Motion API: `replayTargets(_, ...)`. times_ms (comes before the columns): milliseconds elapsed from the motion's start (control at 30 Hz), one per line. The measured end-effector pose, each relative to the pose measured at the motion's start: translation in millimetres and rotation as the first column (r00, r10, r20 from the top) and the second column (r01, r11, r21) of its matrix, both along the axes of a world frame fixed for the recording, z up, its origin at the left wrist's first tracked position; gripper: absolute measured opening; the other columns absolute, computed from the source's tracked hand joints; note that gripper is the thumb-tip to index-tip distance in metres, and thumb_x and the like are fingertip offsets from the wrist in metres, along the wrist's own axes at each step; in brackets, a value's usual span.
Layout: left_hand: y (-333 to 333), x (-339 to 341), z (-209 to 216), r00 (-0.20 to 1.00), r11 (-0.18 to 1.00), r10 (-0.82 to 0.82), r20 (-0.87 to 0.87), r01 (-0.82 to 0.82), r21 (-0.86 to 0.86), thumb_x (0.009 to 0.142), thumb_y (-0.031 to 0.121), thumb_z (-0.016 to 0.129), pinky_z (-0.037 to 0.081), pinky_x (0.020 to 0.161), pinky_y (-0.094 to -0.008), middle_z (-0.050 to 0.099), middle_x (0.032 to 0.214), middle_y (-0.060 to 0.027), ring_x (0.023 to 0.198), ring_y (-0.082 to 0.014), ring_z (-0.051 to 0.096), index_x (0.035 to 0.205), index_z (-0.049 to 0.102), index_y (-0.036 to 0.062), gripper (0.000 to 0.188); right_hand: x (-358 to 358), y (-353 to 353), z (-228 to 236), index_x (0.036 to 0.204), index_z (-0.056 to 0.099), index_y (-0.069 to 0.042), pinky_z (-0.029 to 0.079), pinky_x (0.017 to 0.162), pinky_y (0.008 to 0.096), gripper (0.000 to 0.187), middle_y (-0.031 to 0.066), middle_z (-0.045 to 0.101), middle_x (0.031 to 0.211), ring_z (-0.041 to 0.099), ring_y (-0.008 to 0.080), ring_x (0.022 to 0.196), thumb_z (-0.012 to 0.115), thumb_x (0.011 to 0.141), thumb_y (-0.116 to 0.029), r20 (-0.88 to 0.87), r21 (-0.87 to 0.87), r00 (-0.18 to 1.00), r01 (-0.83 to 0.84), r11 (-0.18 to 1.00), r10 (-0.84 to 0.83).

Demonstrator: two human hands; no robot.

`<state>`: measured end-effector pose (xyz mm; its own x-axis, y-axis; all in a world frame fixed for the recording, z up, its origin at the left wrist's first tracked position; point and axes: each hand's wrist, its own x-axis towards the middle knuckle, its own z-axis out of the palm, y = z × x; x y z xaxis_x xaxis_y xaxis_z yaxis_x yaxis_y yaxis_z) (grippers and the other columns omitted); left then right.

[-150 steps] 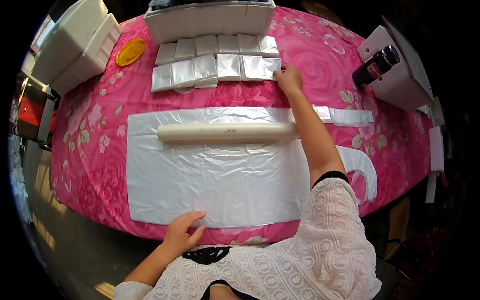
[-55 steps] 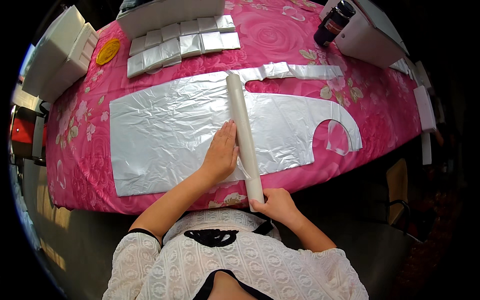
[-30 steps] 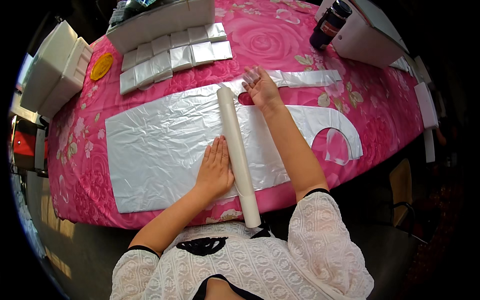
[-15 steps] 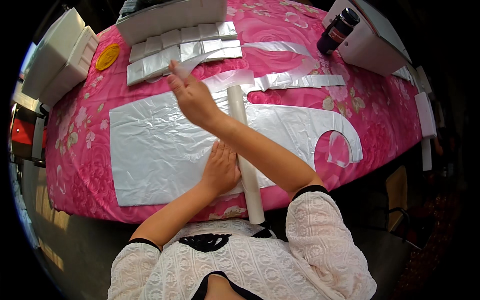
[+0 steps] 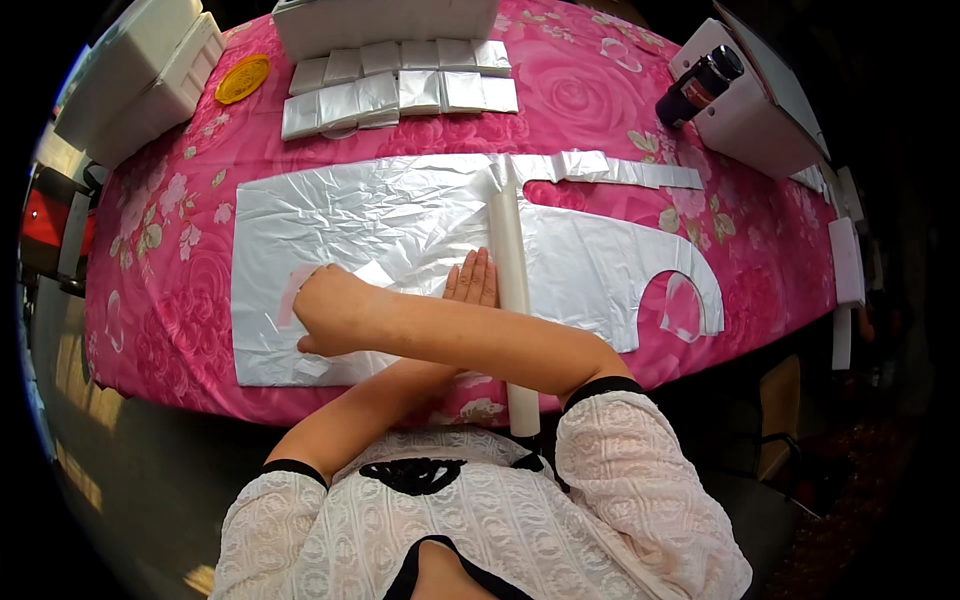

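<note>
Bracing the tube (image 5: 511, 255), likely against rolling, with my flat left hand (image 5: 471, 279); can't tell if curled right hand (image 5: 333, 308) grips film (image 5: 350, 215).

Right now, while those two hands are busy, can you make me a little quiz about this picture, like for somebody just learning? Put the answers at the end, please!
1. True or false: the left hand is closer to the long cream tube than the right hand is.

2. How many rows of folded silvery packets lie on the flowery pink tablecloth?
a) one
b) two
c) four

3. What dark thing is beside the white box at the upper right?

Key:
1. True
2. b
3. A bottle
</note>
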<state>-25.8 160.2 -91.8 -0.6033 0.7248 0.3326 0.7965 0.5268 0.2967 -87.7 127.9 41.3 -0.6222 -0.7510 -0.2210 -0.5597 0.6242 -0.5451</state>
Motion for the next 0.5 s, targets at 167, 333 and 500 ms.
replayTargets(167, -34, 0, 30, 0.941, 0.999, -0.053, 0.335, 0.046, 0.028, 0.077, 0.021, 0.057, 0.015, 0.106, -0.0519, 0.02, 0.138, -0.0317, 0.13, -0.0461, 0.015, 0.133, 0.019, -0.0119, 0.076, -19, 93, -12, 0.119, 0.051, -0.003, 0.047, 0.078, 0.0419, 0.049, 0.0213, 0.061, 0.096, 0.058, 0.0365, 0.086, 0.061, 0.075, -0.02, -0.069, -0.22, 0.919, 0.366, 0.904, -0.389)
replayTargets(333, -91, -5, 53, 0.978, 0.992, 0.116, 0.175, -0.124, 0.034, 0.072, 0.016, 0.062, 0.017, 0.107, -0.0475, 0.021, 0.139, -0.0283, 0.132, -0.041, 0.017, 0.134, 0.02, -0.0095, 0.079, -12, 112, -31, 0.141, 0.019, -0.009, 0.032, 0.1, 0.0402, 0.072, 0.0223, 0.028, 0.139, 0.034, 0.0396, 0.123, 0.058, 0.082, -0.026, -0.253, -0.27, 0.865, 0.367, 0.89, -0.433)
replayTargets(500, -115, -12, 46, 0.973, 0.981, 0.152, 0.173, -0.171, 0.096, 0.073, 0.016, 0.064, 0.019, 0.107, -0.0459, 0.022, 0.141, -0.024, 0.131, -0.0398, 0.02, 0.134, 0.023, -0.0069, 0.078, -11, 127, -42, 0.141, 0.017, -0.006, 0.018, 0.106, 0.0439, 0.073, 0.023, 0.02, 0.143, 0.019, 0.0406, 0.13, 0.048, 0.087, -0.043, -0.26, -0.274, 0.844, 0.402, 0.874, -0.47)
